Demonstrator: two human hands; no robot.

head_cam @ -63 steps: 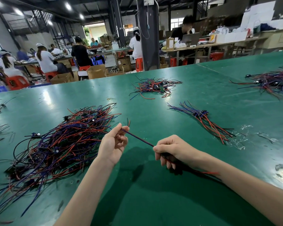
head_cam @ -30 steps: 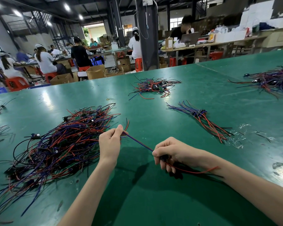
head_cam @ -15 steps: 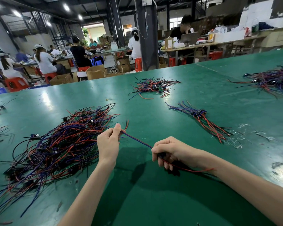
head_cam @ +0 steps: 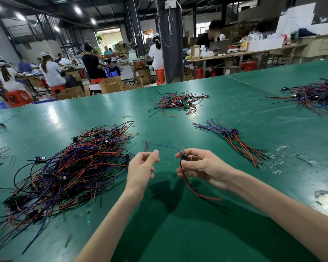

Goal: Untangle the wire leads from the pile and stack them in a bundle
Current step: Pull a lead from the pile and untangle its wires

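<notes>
My right hand point(head_cam: 203, 167) pinches one wire lead point(head_cam: 183, 157) above mid-table point(head_cam: 178, 233), red tail dangling. Left hand point(head_cam: 140, 167) loose, gripping nothing. Pile point(head_cam: 68, 167) sits toward the left edge.

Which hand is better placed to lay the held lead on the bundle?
Right. The right hand grips the lead, and the bundle lies on its side. The left hand holds nothing and is nearer the pile.

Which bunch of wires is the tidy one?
The small bundle beyond the right hand: its wires lie side by side, while the big pile and the far heap are tangled.
</notes>
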